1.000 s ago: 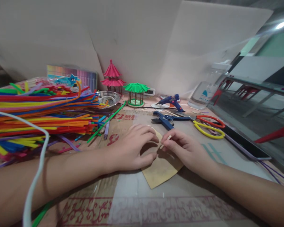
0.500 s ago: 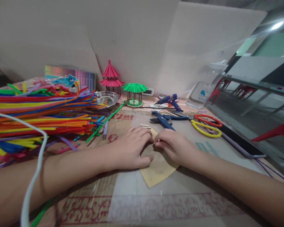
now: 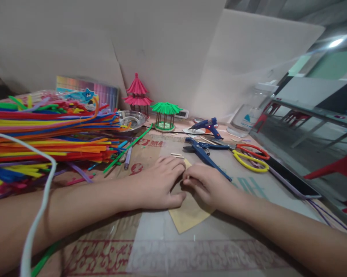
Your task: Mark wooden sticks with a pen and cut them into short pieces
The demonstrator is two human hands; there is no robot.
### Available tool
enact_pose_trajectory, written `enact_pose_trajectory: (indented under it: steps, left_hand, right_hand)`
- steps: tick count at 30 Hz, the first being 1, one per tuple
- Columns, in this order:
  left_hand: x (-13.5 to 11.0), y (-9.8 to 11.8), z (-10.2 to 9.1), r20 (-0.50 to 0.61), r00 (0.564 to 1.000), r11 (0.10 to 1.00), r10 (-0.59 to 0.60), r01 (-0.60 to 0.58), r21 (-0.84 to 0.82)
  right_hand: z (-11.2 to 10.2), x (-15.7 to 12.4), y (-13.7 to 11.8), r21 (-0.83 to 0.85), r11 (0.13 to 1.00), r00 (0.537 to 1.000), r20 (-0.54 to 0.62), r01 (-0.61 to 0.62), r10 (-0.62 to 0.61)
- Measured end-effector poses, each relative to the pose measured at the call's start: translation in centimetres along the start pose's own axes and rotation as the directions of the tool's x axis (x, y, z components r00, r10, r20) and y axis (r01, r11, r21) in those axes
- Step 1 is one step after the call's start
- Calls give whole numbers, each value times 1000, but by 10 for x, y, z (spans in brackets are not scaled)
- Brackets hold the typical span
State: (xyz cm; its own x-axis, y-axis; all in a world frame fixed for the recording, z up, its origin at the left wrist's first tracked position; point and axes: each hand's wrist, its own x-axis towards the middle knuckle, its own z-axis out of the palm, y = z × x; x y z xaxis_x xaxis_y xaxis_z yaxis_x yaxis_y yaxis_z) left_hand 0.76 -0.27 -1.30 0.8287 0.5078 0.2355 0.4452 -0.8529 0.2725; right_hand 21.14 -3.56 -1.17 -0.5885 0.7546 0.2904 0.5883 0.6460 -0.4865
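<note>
Slick film point(image 3: 234, 234) coats the worktop point(image 3: 104, 231) in front of me. The left hand point(image 3: 160, 184), grip loosely parted, arches over a flat, sharp-cornered yellowish sheet point(image 3: 189, 217); over it, the right hand point(image 3: 204, 184) pinches its grip tight on a slim pale stick point(image 3: 187, 177).

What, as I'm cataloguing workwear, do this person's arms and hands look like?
The left hand and right hand are ungloved; no watch, bracelet or sleeve shows on either forearm. A pale cable crosses in front of the left forearm.
</note>
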Motion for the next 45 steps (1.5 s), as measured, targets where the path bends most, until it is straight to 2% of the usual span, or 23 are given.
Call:
enact_pose_trajectory:
  steps: [3, 7, 10, 14, 18, 23, 27, 31, 33, 37, 41, 45]
  left_hand:
    - [0, 0, 0, -1, 1000, 1000, -6, 6, -9]
    - [0, 0, 0, -9, 1000, 1000, -6, 6, -17]
    - [-1, 0, -1, 2, 1000, 1000, -12, 12, -6]
    - [-1, 1, -1, 15, 1000, 1000, 1, -1, 4]
    - [-1, 1, -2, 12, 1000, 1000, -17, 17, 6]
    - [-2, 0, 0, -5, 1000, 1000, -3, 3, -9]
    - [-2, -1, 0, -1, 1000, 1000, -9, 9, -12]
    - [0, -1, 0, 6, 1000, 1000, -5, 5, -8]
    - [0, -1, 0, 7, 1000, 1000, -14, 14, 4]
    - [0, 0, -1, 28, 999, 1000, -20, 20, 4]
    - [-1, 1, -2, 25, 999, 1000, -20, 20, 10]
    - [-1, 1, -2, 33, 999, 1000, -29, 29, 9]
  right_hand:
    - [0, 0, -1, -35, 999, 1000, -9, -20, 20]
    - [0, 0, -1, 15, 1000, 999, 31, 15, -16]
    - [0, 1, 1, -43, 999, 1000, 13, -25, 25]
    - [1, 1, 3, 24, 1000, 1000, 26, -18, 18]
    - [2, 1, 2, -17, 1000, 1000, 3, -22, 22]
    - [1, 0, 2, 27, 1000, 999, 42, -11, 10]
    - [1, 1, 6, -21, 999, 999, -1, -42, 42]
    - [2, 2, 7, 55, 998, 1000, 30, -11, 9]
    - [2, 2, 7, 42, 999, 1000, 17, 7, -7]
    - [0, 1, 4, 20, 999, 999, 7, -46, 46]
    - [0, -1, 0, 50, 999, 1000, 22, -5, 4]
    - [2, 0, 0, 16, 999, 1000, 4, -31, 31]
